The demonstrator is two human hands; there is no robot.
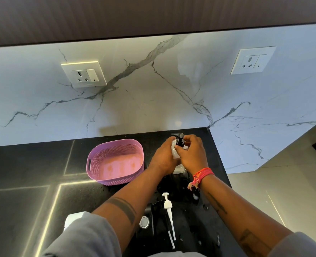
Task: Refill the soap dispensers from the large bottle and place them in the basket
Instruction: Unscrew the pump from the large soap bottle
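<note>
Veined marble wall with two sockets behind a black glossy surface. Pink basket near the back, just left of the hands. Clear soap dispenser upright, long axis vertical, black pump spout pointing left. Left hand gripping the bottle body; right hand fingers pinching the pump collar. White pump lying loose nearer the person.

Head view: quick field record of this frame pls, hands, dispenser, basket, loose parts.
left hand: grips clear dispenser body
right hand: fingers at black pump collar
dispenser: upright on black counter, right of basket
basket: purple, nothing inside
white pump: lying loose on counter, near side
large bottle: cannot tell
</note>
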